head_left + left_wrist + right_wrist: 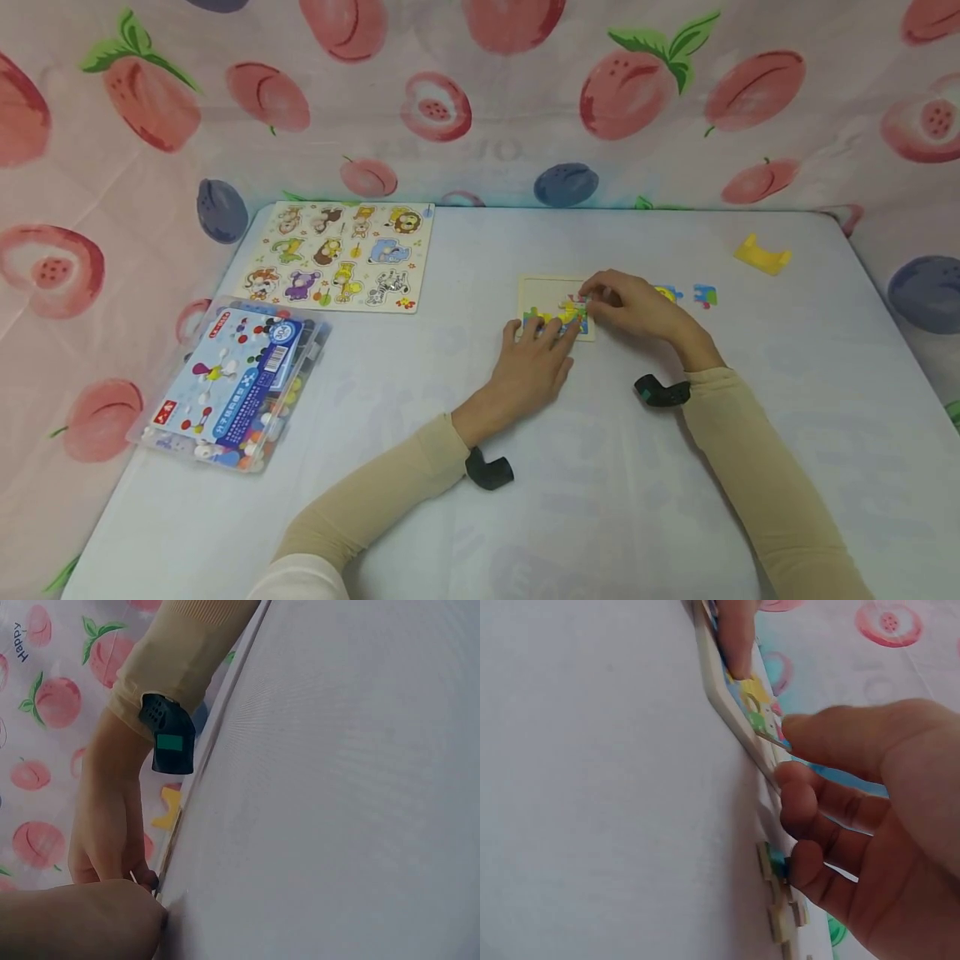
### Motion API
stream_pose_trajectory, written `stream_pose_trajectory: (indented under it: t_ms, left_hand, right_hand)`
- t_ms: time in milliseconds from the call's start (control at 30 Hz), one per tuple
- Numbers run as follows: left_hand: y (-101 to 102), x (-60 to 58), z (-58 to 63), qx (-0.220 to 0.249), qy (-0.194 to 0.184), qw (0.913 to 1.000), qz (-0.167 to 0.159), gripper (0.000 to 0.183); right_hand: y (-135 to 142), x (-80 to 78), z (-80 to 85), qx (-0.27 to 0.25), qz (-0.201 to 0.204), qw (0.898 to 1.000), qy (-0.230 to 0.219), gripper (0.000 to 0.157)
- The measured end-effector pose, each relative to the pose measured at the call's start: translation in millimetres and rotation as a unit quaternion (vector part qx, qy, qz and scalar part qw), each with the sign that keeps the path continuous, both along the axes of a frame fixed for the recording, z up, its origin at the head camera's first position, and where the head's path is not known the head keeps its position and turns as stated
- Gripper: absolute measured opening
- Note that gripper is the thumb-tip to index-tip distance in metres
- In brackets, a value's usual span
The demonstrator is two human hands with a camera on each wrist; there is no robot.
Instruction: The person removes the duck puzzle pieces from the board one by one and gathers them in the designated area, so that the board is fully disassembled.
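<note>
A small wooden jigsaw tray [542, 291] lies near the middle of the table, with colourful jigsaw pieces [553, 317] filling its lower and right parts. My left hand [525, 375] rests over the tray's lower edge, fingers spread and fingertips on the pieces. At the tray's right side, my right hand [637, 310] pinches a thin jigsaw piece [774, 741] between thumb and fingers. That piece is tilted against the laid pieces, and its picture is mostly hidden. Loose jigsaw pieces [705, 295] lie just right of the right hand, one partly behind it.
A wooden animal puzzle board [348, 256] lies at the back left. In front of it stands a clear plastic box [225, 383] of small coloured parts with a blue label. A yellow curved piece [762, 255] is at the back right. Black devices sit on both wrists.
</note>
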State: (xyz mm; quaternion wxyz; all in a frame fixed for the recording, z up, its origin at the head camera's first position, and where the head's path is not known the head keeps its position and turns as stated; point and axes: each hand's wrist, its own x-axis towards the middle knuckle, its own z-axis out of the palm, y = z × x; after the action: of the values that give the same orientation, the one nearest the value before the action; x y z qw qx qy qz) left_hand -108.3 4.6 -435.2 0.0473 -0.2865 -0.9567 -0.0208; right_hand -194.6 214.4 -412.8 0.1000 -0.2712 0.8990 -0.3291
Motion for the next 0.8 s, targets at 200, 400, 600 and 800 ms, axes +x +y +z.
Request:
stream_pose_trajectory:
  t_ms: [200,400,600,800]
  left_hand:
    - [0,0.0,-0.1,-0.008,0.003,1.0000,0.001,0.051]
    - [0,0.3,-1.0,-0.004,0.011,0.9999,-0.001,0.051]
    - [0,-0.2,-2.8,-0.004,0.013,0.9999,-0.002,0.051]
    - [0,-0.4,-3.3,-0.007,0.013,0.9999,0.000,0.051]
  right_hand:
    - [-5,0.6,-3.7,-0.018,-0.021,0.999,0.025,0.016]
    - [-12,1.0,-4.5,-0.029,-0.076,0.997,-0.006,0.012]
    - [-11,0.7,-5.2,-0.056,-0.082,0.995,-0.015,0.013]
    - [-6,-0.9,-6.3,-0.092,-0.096,0.991,-0.004,0.012]
